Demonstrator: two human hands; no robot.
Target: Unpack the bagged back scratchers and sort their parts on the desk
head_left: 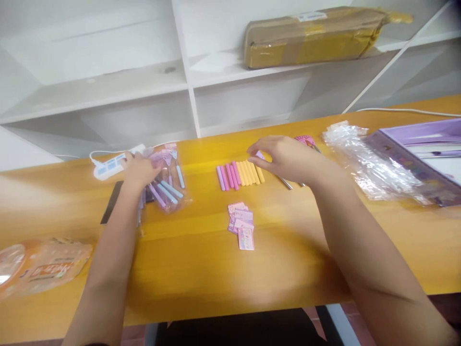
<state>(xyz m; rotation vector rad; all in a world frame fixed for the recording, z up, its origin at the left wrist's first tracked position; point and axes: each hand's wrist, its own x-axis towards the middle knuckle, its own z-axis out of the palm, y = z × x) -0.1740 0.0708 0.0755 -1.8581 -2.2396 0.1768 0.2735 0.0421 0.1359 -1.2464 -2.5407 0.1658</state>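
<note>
My left hand (139,172) rests on a clear plastic bag (169,185) of purple and blue pens at the left of the yellow table (201,269), fingers curled on the bag. My right hand (284,156) hovers over the right end of a row of pink and yellow sticks (239,174), fingertips pinched on a small purple piece I cannot make out. A small pile of pink cards (242,223) lies in front of the sticks.
A white power strip (108,166) and a dark flat object (110,202) lie behind my left arm. Crumpled clear wrap (363,158) and a purple box (421,154) sit at the right. An orange packet (39,266) lies far left. A cardboard parcel (309,36) rests on the white shelf.
</note>
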